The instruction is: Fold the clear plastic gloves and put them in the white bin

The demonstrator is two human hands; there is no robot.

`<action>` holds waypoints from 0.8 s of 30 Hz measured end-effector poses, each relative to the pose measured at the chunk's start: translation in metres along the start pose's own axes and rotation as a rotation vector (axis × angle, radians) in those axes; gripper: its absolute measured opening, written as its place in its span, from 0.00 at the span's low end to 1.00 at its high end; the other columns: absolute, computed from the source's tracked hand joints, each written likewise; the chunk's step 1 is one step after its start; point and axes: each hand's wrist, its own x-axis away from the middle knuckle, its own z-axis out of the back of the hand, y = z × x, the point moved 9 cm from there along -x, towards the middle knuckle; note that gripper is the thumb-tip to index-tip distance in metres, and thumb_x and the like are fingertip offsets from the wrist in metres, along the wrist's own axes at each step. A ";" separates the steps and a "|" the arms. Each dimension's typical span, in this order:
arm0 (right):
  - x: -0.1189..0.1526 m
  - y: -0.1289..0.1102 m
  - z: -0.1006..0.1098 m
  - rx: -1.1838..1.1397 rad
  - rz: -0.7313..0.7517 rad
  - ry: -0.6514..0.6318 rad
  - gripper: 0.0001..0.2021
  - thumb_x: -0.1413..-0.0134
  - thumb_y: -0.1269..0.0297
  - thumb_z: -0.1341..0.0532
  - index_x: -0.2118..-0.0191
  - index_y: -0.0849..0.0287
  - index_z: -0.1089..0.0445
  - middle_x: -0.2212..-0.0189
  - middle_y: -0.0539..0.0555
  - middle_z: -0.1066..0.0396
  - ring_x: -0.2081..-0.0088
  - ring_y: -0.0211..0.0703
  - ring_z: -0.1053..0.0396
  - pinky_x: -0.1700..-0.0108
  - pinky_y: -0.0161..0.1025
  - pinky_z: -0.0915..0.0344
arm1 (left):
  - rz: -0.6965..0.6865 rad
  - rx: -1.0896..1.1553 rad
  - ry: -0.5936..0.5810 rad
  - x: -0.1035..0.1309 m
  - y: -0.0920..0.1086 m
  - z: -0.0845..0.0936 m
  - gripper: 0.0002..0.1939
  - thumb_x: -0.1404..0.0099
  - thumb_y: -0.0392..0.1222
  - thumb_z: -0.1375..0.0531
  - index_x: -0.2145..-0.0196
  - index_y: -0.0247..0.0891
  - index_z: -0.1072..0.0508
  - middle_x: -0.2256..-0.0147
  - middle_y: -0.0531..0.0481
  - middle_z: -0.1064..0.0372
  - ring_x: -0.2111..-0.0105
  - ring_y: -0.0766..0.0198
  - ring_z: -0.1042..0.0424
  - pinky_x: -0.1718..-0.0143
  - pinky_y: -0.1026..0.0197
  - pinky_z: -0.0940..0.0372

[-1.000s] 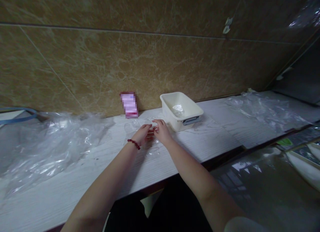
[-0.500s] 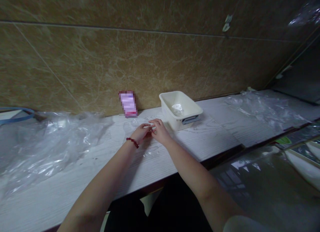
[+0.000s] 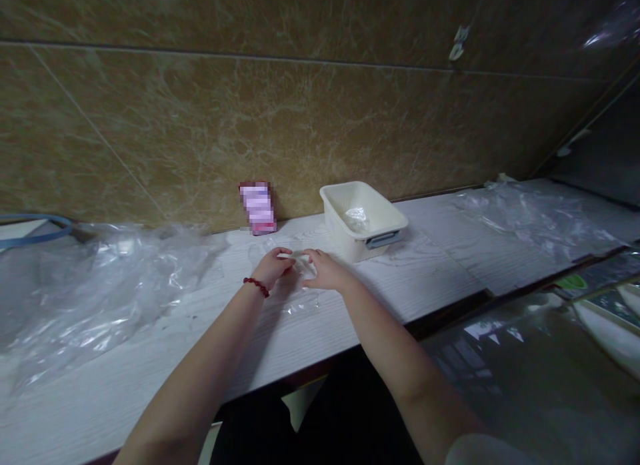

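My left hand (image 3: pixel 273 266), with a red bead bracelet at the wrist, is over the white wood-grain table, its fingers curled towards a small clear plastic piece (image 3: pixel 304 267). On the other side of that piece is my right hand (image 3: pixel 325 270), thumb and fingers spread apart around it. Whether the left fingers grip the piece is too small to tell. More clear plastic (image 3: pixel 303 306) lies just in front of the hands. A cream bin (image 3: pixel 353 245) with a grey handle stands right behind my right hand, with clear plastic (image 3: pixel 356 218) inside.
A phone (image 3: pixel 259 210) with a blurred screen leans on the brown marbled wall. Crumpled clear plastic sheeting (image 3: pixel 115 285) covers the table's left side, near a blue band (image 3: pixel 50 235). More sheeting (image 3: pixel 525 218) lies at the right.
My hands have moved apart, the left one slightly left and the right one slightly right. The right fingers have spread, and the clear piece between the hands now shows.
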 end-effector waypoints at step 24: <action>0.005 0.008 -0.010 0.042 -0.031 -0.188 0.25 0.59 0.58 0.37 0.53 0.59 0.39 0.66 0.54 0.35 0.65 0.38 0.37 0.63 0.34 0.43 | -0.058 -0.399 0.010 0.003 -0.015 0.022 0.12 0.54 0.33 0.42 0.68 0.37 0.34 0.82 0.55 0.35 0.84 0.70 0.38 0.82 0.69 0.45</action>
